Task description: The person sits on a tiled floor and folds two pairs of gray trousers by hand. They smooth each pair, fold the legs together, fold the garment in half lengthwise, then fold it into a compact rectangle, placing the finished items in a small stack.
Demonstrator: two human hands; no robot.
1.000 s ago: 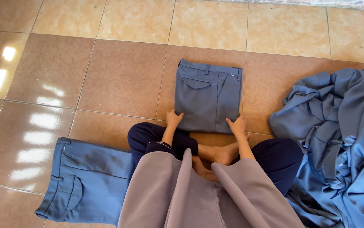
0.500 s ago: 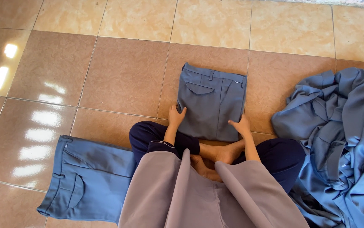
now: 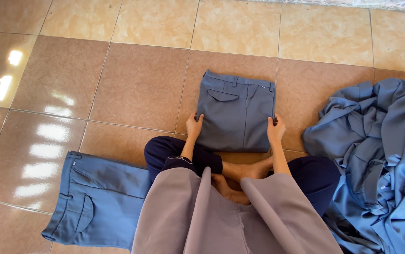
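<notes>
Far left, a flat blue-grey pair of trousers w/ a curved back pocket point(image 3: 96, 204) lay on the glossy tan tiled floor point(image 3: 132, 84), beside the person's dark-trousered knee, untouched. Next over, the left hand point(image 3: 194, 126) sat at the left edge of the folded grey-blue cloth trousers w/ flap pocket & belt loops point(image 3: 236, 113); fingers point(image 3: 197, 120) lay curled narrow against the fabric edge, pinching or just pressing, couldn't tell which. That folded bundle lay flat on the floor straight ahead of the crossed bare feet, waistband on the far side. Vs. a sec earlier, when the hands were at its near corners and it sat a bit skewed, the bundle looked squarer and both hands had slid up along its sides, so by my read the fold was done & being tidied. The right hand point(image 3: 276, 129) mirrored the left on the right edge, fingers likewise closed narrow on the side seam. Far right, a loose rumpled heap of blue-grey garments point(image 3: 376, 155) was piled just beside the right knee, apart from the bundle.
</notes>
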